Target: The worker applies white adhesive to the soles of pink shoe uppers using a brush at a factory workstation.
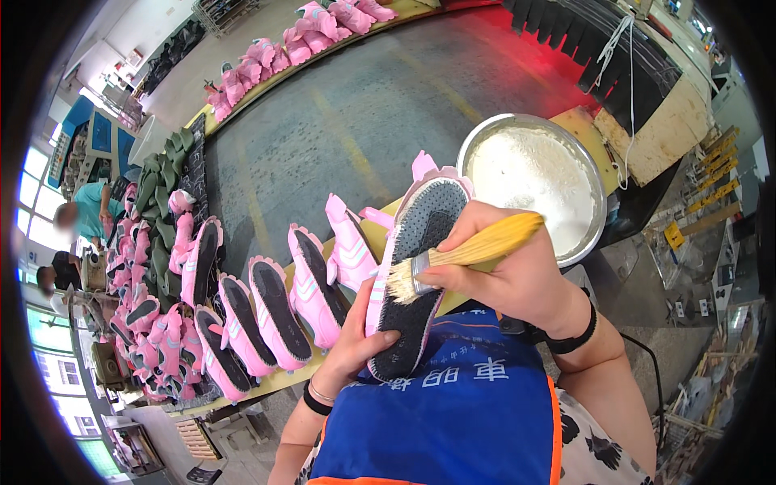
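Observation:
My left hand grips a pink shoe upper by its side near the lower end, thumb lying on the black underside. The bottom of the upper faces up, with a grey dotted patch toward its far end. My right hand is closed around the yellow handle of a paintbrush, whose pale bristles touch the middle of the underside. Beyond my right hand stands a round metal bowl holding a whitish paste.
Several pink shoe uppers lie in a row on the yellow ledge to my left, beside a heap of pink and green uppers. More pink uppers line the far ledge. A grey belt surface spans the middle. Two people are at far left.

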`<state>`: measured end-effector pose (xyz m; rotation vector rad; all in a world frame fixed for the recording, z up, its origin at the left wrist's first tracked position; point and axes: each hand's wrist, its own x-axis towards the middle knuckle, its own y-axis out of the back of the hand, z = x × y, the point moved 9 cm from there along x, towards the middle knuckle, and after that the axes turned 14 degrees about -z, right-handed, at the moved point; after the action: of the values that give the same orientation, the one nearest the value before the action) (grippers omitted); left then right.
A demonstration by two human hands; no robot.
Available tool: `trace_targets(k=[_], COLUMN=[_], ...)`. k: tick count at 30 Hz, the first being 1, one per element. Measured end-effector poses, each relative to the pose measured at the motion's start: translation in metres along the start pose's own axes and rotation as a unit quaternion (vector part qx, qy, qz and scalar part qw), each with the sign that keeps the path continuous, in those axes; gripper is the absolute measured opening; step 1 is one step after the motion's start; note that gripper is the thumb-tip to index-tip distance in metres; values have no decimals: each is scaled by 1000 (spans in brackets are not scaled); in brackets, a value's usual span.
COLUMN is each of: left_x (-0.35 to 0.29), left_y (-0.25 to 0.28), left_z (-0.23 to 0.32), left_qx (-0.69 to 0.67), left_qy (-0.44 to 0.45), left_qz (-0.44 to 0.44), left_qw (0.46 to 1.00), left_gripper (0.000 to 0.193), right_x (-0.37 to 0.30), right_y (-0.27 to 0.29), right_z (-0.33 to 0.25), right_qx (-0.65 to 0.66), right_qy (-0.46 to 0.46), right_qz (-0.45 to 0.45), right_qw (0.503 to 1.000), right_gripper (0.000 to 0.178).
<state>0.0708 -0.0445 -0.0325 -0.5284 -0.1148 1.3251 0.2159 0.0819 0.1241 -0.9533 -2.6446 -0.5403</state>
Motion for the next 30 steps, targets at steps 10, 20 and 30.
trace_targets(k=[10, 20, 30], left_x=[-5, -48, -87], left_y=[0, 38, 107], left_z=[7, 52, 77], left_qx=[123, 332, 547], left_qy=[-26, -138, -84], left_qz=[-27, 100, 346], left_qw=[992, 928, 758], left_gripper=[91, 101, 87], right_x=[13, -36, -60], right_y=[50, 108, 107], right_z=[27, 12, 19], right_qx=[-151, -194, -157], right_qy=[7, 0, -57], right_qz=[168, 317, 370], right_qw=[974, 928, 914], right_gripper=[29, 12, 15])
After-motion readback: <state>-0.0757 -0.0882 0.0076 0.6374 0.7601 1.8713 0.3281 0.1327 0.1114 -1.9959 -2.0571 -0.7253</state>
